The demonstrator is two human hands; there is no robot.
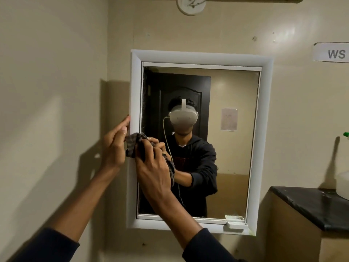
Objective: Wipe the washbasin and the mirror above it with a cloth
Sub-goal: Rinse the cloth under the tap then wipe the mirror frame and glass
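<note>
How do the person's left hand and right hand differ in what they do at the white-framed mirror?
The right hand grips the dark checked cloth and presses it on the white-framed mirror near its left edge; the left hand holds no cloth. The left hand rests open on the outer left side of the frame, whereas the right hand is closed and lies over the glass. Both are raised, with dark sleeves pushed back.

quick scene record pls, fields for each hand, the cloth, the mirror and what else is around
left hand: fingers on the outer left edge of the mirror frame, holding no cloth
right hand: gripping the cloth against the frame's left side
cloth: dark, checked, bunched
mirror: white frame, wall-mounted, small white dish on its lower right ledge
black counter: at right
washbasin: not in view
</note>
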